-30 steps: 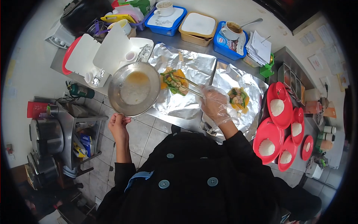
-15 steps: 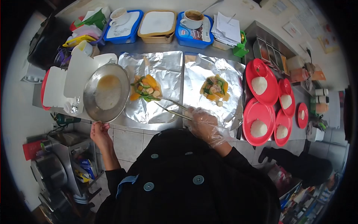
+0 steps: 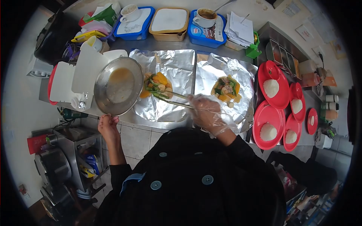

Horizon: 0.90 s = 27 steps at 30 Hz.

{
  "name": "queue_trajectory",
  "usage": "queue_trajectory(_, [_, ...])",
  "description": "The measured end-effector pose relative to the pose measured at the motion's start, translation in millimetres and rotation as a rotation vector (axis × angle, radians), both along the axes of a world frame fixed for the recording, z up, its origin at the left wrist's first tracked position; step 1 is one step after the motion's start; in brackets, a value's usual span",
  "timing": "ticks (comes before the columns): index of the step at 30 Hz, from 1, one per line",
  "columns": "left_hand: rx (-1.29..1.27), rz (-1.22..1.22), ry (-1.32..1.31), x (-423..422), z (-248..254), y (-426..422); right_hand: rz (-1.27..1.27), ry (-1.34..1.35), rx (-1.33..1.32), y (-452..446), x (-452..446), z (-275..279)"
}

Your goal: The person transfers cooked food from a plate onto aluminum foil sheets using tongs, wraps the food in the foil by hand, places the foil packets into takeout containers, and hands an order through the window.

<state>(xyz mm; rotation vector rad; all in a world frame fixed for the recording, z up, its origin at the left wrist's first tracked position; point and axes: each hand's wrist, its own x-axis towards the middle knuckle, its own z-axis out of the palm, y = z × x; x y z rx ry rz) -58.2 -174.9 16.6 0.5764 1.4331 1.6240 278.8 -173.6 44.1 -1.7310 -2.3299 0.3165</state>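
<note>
My left hand (image 3: pixel 108 124) is closed on the near rim of a round metal bowl (image 3: pixel 130 88), which is tilted and has a little brownish liquid inside. A clear plastic glove covers my right hand (image 3: pixel 208 112), whose fingers are wrapped round metal tongs (image 3: pixel 176 98). The tongs' tips reach into a pile of mixed vegetables (image 3: pixel 156 83) on the left foil sheet (image 3: pixel 166 113). On the right foil sheet (image 3: pixel 241 71), beyond my gloved hand, lies a second vegetable pile (image 3: pixel 226 89).
Red plates (image 3: pixel 277 113) with mounds of rice stand at the right. White open boxes (image 3: pixel 62 84) are at the left. Along the wall are lidded tubs (image 3: pixel 169 20), cups (image 3: pixel 205 17) and a stack of papers (image 3: pixel 239 32). A dark-clothed person (image 3: pixel 313 169) is at the lower right.
The tongs' tips have come closer together at the left vegetable pile, with some green pieces shifted by them. The whole view has slid slightly; the bowl stays in my left hand.
</note>
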Motion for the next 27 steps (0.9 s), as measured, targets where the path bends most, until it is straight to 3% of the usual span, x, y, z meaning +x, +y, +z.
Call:
queue_trajectory(3, [-0.008, 0.026, 0.001, 1, 0, -5, -0.112, -0.102, -0.046, 4, 15, 17])
queue_trajectory(13, [-0.008, 0.040, -0.009, 1, -4, -7, 0.030, -0.225, 0.010, 33, 28, -6])
queue_trajectory(18, [-0.008, 0.049, -0.004, 2, 0, -10, 0.118, -0.259, 0.224, 40, 25, -9])
queue_trajectory(24, [-0.007, 0.049, -0.016, 4, 2, -10, 0.115, -0.246, 0.076, 39, 25, 21])
queue_trajectory(27, [-0.010, 0.034, -0.020, 4, -2, -9, 0.096, -0.255, 0.157, 37, 29, 31])
